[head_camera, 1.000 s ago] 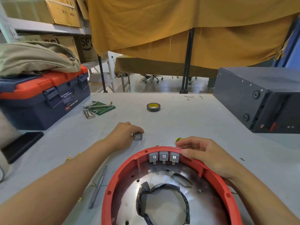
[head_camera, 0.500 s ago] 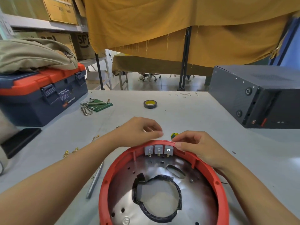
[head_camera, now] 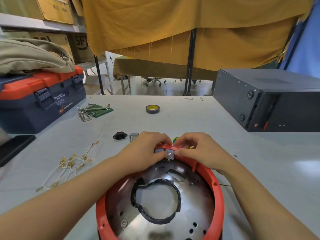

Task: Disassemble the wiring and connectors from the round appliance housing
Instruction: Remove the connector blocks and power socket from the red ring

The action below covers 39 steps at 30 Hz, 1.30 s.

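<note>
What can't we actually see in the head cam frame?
- Grey connectors on the red housing rim: partly covered by left hand and right hand; count unclear.
- Housing's near edge: cut off by the frame bottom.
- Toolbox label: too small to read.
- Yellow-green item: mostly behind the fingers.

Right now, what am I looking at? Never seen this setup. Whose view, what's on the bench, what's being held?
There is no machine here: a person's two bare hands, filmed by a wide-angle camera on their head looking forward and down. The left hand and right hand both pinch at the grey connectors clipped inside the far rim of a round red housing with a shiny metal floor. Lying on the grey table: a bundle of white wires with brass terminals, a black socket, a loose grey connector, a tape roll, hex keys, a toolbox and a dark case.
</note>
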{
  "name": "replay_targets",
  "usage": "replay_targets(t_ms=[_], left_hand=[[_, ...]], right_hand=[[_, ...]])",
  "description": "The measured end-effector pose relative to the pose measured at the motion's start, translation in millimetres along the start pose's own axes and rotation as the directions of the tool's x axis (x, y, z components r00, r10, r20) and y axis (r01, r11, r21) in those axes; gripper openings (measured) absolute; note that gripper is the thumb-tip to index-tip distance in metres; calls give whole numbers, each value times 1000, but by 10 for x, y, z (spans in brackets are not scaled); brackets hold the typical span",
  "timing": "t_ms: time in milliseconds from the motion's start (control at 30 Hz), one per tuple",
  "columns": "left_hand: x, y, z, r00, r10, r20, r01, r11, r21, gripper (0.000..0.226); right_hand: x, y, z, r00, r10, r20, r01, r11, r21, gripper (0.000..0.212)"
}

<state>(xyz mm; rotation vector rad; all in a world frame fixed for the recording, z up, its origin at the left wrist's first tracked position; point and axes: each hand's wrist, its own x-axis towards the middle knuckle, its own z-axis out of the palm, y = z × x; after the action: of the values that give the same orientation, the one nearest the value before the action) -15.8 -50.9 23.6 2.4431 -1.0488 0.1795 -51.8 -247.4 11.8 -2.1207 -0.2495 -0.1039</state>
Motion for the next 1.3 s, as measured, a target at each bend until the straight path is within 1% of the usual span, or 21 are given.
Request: replay_targets(t_ms=[133, 300, 367, 433, 500, 533, 567, 633, 700, 767, 833, 933, 1067, 1300], left_hand=[[20, -11, 27, 1000, -6, -19, 5, 998, -58, 14], [111, 5, -25, 998, 17, 53, -11, 994, -109, 18], [158, 43, -44, 994, 39, 99, -29, 994, -105, 20], [195, 82, -52, 988, 67, 142, -54, 994, -90, 21], [202, 108, -34, 985, 77, 151, -65, 995, -78, 21], [196, 113, -18, 987, 76, 140, -66, 995, -74, 20], [184, 115, 1, 990, 75, 122, -66, 995, -69, 20], [165, 109, 30, 994, 71, 87, -66, 996, -54, 19], [161, 108, 33, 995, 69, 71, -66, 997, -45, 20], [177, 107, 19, 994, 76, 82, -74, 997, -30, 21], [197, 102, 7, 991, 80, 103, -79, 997, -7, 21], [212, 86, 10, 992, 76, 103, -76, 997, 1, 22], [194, 68, 28, 995, 74, 72, -71, 997, -38, 20], [186, 36, 77, 995, 101, 13, -101, 994, -28, 17]], right_hand=[[8, -1, 8, 1000, 15, -18, -14, 1000, 15, 4], [11, -15, -78, 997, 81, 12, -81, 993, 82, 3], [7, -16, -115, 996, 84, 10, -85, 995, 46, 3], [-4, -20, -146, 996, 94, 0, -94, 996, 5, 10], [-27, -38, -161, 994, 107, -4, -107, 994, -5, 12], [-41, -54, -165, 994, 109, 4, -109, 994, -27, 9], [-55, -80, -162, 994, 109, 17, -108, 991, -76, 6], [-73, -133, -138, 993, 110, 44, -96, 965, -245, 20], [-79, -187, -85, 994, 95, 57, -63, 909, -413, 31], [-78, -220, -19, 997, 66, 28, -42, 854, -519, 32], [-74, -226, 30, 999, 36, -2, -30, 815, -579, 32], [-77, -201, 57, 999, 39, -35, -52, 829, -557, 33], [-91, -164, 102, 995, 34, -97, -80, 850, -521, 34], [-85, -149, 106, 990, 47, -135, -109, 861, -498, 32]])
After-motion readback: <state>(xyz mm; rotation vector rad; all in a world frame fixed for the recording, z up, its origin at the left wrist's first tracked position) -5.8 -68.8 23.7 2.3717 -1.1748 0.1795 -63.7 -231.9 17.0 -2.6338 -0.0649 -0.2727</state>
